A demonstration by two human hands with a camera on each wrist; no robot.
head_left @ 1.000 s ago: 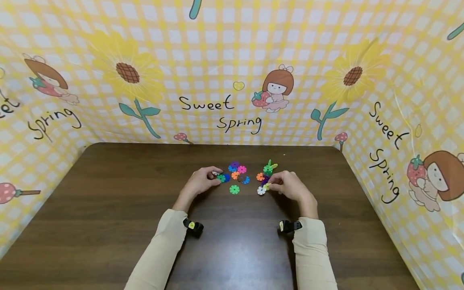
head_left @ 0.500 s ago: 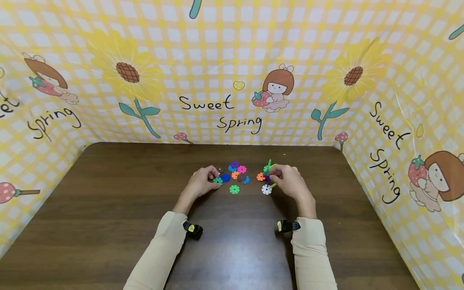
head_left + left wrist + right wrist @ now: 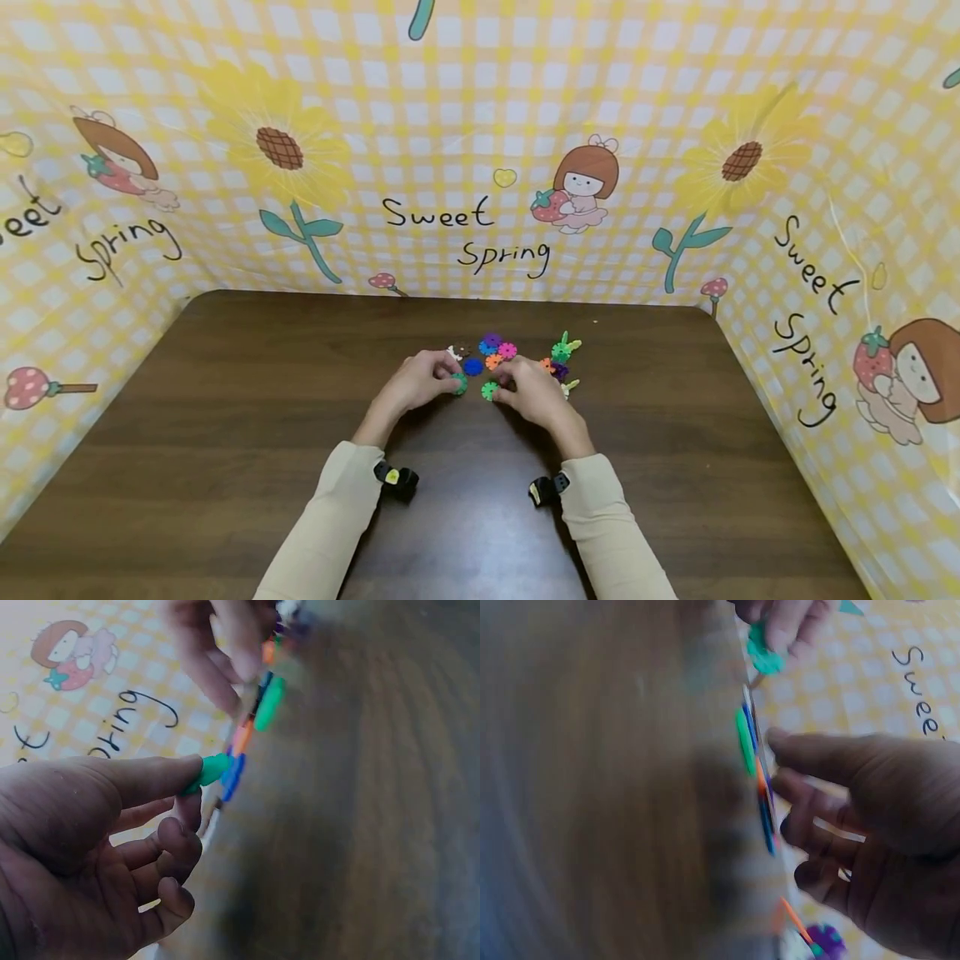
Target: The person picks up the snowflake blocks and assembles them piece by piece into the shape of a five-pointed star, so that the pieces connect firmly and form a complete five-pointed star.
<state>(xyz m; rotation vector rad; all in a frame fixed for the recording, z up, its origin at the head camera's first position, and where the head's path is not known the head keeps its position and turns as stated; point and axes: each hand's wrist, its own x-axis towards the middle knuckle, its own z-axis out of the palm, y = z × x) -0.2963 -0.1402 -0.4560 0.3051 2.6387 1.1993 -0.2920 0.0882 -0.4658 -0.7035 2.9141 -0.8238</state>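
Observation:
My left hand (image 3: 416, 383) pinches a green notched plastic disc (image 3: 460, 383) between thumb and forefinger, raised off the tabletop in the left wrist view. Over the middle of the table hovers my right hand (image 3: 534, 393), fingers loosely bent and nothing between them in the right wrist view (image 3: 900, 817). Its fingertips are nearest to a light green disc (image 3: 488, 391). Behind the hands lie a dark blue disc (image 3: 473, 367), an orange one (image 3: 493, 362), a pink one (image 3: 507, 350) and a purple one (image 3: 491, 341). The right hand hides part of this group.
Right of the right hand stands a joined cluster with a green disc (image 3: 561, 351), a purple disc (image 3: 559, 369) and upright yellow-green pieces. A white piece (image 3: 453, 353) lies behind the left fingers. Checked cloth (image 3: 480, 125) walls the brown table (image 3: 247, 433) at the back and sides.
The right hand has let go of the joined cluster and moved left to the loose discs. The left hand keeps its green disc, now slightly nearer the middle and apart from the blue one.

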